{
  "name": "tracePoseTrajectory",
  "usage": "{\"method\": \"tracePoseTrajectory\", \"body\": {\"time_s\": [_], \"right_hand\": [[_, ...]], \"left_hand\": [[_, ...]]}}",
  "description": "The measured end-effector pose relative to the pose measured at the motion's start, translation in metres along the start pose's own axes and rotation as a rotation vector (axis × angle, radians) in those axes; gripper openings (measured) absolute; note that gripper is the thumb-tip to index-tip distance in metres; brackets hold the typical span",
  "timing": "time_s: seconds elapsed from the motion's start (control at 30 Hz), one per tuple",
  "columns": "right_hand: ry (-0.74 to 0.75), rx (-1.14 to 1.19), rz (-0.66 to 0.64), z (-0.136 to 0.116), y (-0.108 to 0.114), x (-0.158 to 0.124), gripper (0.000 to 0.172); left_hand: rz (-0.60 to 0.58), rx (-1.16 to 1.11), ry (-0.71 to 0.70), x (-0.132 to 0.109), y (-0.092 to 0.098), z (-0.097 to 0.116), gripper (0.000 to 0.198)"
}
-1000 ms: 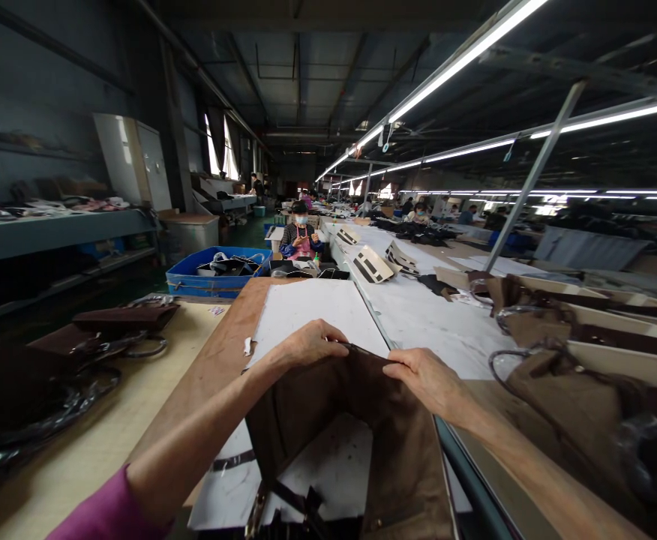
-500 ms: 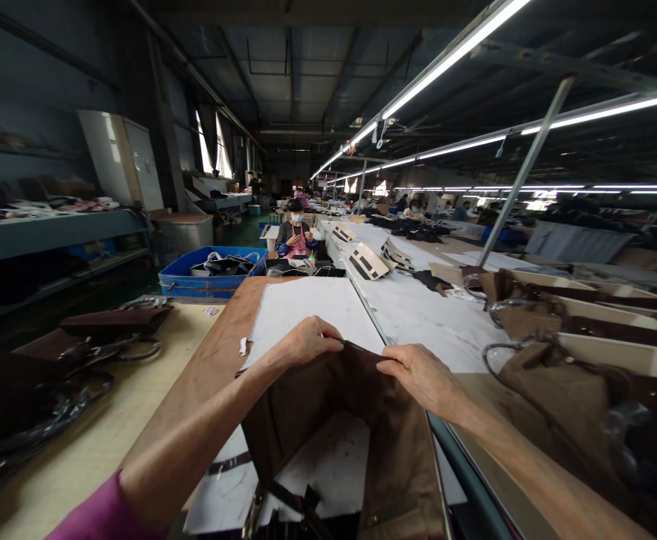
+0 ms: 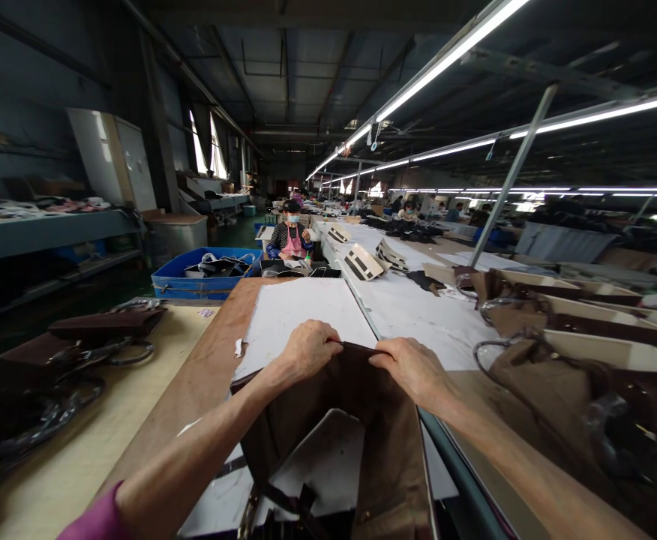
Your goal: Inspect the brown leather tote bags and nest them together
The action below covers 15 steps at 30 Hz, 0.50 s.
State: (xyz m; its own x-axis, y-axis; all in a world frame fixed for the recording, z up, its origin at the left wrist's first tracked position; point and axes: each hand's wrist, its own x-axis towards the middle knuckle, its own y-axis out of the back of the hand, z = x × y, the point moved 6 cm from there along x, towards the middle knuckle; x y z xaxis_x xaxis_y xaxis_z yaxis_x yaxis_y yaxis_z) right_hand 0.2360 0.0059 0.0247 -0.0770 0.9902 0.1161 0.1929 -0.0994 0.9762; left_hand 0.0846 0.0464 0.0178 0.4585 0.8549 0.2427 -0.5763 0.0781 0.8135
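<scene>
A brown fabric bag piece, perhaps a bag body or its lining, stands up in front of me with a wide opening in its middle. My left hand pinches its top edge, thumb and fingers pressed together. A short way to the right, my right hand grips the same edge. Dark straps with a metal clasp show at the piece's lower part. White sheeting lies under and beyond it on the brown board. The fabric's bottom runs out of view.
Several brown bags with handles crowd the right table. More dark bags lie at left on a pale wooden table. Ahead stand a blue bin and a seated co-worker. Cream panels rest on the long white table.
Both hands keep their hold on the top edge, with the fabric shifted very slightly left in view. The co-worker's hands have moved apart, one now raised.
</scene>
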Motion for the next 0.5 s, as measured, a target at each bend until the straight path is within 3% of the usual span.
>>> {"method": "tracePoseTrajectory", "body": {"time_s": [0.27, 0.5], "right_hand": [[0.127, 0.035, 0.054, -0.018, -0.006, 0.009, 0.02], [0.115, -0.062, 0.055, -0.016, -0.008, 0.013, 0.026]], "left_hand": [[0.021, 0.058, -0.014, -0.004, -0.001, 0.003, 0.023], [0.003, 0.078, -0.039, -0.003, -0.004, 0.005, 0.024]]}}
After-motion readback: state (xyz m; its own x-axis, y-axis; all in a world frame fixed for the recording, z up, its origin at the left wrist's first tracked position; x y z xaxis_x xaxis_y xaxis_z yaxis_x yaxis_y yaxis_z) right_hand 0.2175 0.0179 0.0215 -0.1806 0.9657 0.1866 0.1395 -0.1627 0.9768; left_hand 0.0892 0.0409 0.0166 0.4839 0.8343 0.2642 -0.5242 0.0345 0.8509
